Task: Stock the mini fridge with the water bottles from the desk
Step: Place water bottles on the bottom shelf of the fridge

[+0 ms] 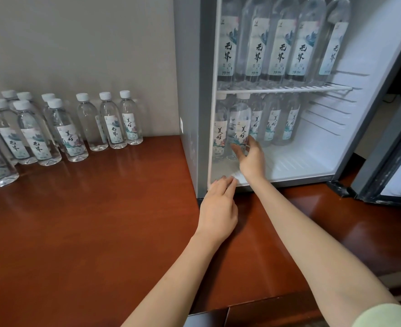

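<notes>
One clear, white-capped cylindrical bottle (240, 119) in grip of right hand (251, 159).

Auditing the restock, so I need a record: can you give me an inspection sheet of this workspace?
Surface: glossy wooden desk.
Job's things: about ten desk bottles at left; fridge open, five top bottles, more below.
Clutter: nothing seen.
Hands: right hand grips front bottle on lower level; left hand rests on fridge's bottom edge.
Cables: nothing seen.
Surroundings: grey wall; door swung right.
</notes>
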`<action>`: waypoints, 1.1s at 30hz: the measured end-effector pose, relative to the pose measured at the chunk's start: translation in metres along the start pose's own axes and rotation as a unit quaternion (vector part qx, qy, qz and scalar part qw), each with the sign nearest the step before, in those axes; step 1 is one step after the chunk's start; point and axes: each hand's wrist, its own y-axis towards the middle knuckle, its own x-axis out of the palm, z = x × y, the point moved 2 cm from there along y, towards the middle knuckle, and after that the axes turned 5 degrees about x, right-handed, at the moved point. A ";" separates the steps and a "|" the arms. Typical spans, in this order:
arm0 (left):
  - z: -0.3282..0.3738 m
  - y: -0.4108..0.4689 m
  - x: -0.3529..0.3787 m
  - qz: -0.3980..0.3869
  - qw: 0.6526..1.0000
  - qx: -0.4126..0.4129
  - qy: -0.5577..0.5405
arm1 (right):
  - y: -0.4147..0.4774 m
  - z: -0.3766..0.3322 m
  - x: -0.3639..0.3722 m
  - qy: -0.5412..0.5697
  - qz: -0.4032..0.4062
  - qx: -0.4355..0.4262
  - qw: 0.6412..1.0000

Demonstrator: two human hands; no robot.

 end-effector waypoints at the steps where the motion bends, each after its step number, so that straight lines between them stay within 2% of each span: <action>1: 0.000 0.000 0.000 -0.001 1.000 0.001 -0.001 | -0.001 0.000 0.000 -0.002 0.001 0.001 1.000; 6: 0.003 -0.002 -0.004 -0.005 1.000 -0.003 -0.013 | -0.014 0.000 -0.007 -0.017 0.047 0.047 0.998; 9: 0.005 -0.008 -0.008 -0.006 1.000 -0.008 -0.025 | -0.047 0.006 -0.011 -0.062 0.065 -0.050 0.995; 11: 0.005 -0.011 -0.010 -0.004 0.999 -0.017 -0.030 | -0.067 0.010 -0.015 -0.014 0.078 -0.109 0.991; 15: 0.008 -0.024 -0.018 0.026 0.998 -0.042 -0.050 | -0.089 0.008 -0.027 0.088 0.143 -0.064 0.984; 20: 0.002 -0.044 -0.035 0.081 0.982 -0.129 -0.110 | -0.125 0.000 -0.023 0.168 0.073 -0.010 0.983; 25: -0.020 -0.069 -0.063 0.138 0.934 -0.268 -0.193 | -0.162 -0.026 -0.003 0.181 -0.040 -0.016 0.983; 29: -0.052 -0.094 -0.105 0.159 0.932 -0.282 -0.164 | -0.188 -0.059 0.024 0.197 -0.078 -0.016 0.977; 33: -0.106 -0.133 -0.162 0.213 0.904 -0.344 -0.137 | -0.217 -0.098 0.071 0.224 -0.136 -0.020 0.965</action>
